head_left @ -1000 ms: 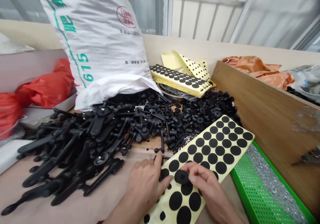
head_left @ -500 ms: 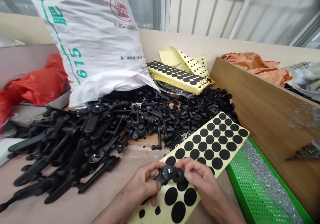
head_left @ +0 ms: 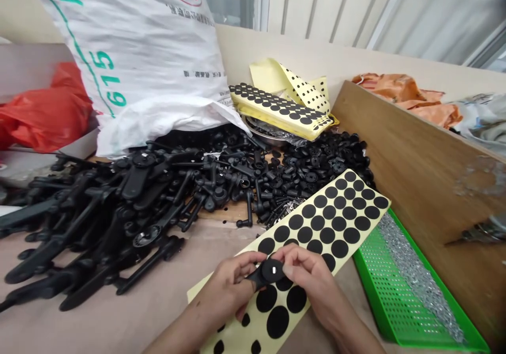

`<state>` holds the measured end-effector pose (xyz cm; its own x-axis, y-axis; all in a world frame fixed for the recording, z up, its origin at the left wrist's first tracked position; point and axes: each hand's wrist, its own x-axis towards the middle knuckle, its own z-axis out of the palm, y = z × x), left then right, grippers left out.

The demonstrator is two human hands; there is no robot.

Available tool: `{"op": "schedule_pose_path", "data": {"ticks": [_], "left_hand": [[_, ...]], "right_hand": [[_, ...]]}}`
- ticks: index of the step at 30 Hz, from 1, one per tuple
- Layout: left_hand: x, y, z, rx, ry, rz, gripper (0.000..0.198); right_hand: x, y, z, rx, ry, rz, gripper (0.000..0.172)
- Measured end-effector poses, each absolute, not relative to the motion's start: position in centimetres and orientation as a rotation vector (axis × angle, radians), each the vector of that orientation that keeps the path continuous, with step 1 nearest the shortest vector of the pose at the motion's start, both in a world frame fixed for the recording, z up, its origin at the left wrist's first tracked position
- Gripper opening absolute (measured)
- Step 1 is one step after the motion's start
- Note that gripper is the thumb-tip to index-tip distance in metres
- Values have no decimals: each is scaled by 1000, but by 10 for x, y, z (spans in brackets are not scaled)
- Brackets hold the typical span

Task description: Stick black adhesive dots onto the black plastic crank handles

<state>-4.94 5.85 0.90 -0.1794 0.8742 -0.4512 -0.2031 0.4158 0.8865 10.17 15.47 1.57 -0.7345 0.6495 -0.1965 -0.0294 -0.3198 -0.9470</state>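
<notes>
My left hand [head_left: 229, 285] is closed on a small black plastic part [head_left: 264, 274] with a round head. My right hand [head_left: 312, 283] pinches the same round head from the right, with a black round pad pressed against it. Both hands hover over a yellow sheet [head_left: 316, 238] covered with rows of black round pads; the sheet's near end has several bare spots.
A large pile of black plastic levers and knobs [head_left: 138, 206] covers the bench to the left and behind. A white woven sack [head_left: 138, 53] stands at the back. More yellow pad sheets [head_left: 280, 109] lie behind. A green perforated tray [head_left: 411, 285] holds small metal pieces. A wooden board [head_left: 419, 164] runs along the right.
My right hand lifted a black pad off the sheet. My left hand picked up a black part, and the two hands came together over the sheet.
</notes>
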Motion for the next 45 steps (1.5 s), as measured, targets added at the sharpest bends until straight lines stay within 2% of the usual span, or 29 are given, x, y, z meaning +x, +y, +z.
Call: {"op": "schedule_pose_path", "data": {"ticks": [17, 45], "left_hand": [[-47, 55, 29, 686, 1480, 1054, 48], [-48, 49, 23, 695, 1439, 1098, 45]], "right_hand": [[101, 157, 15, -846, -1624, 2051, 12], [101, 158, 20, -806, -1553, 2130, 14]]}}
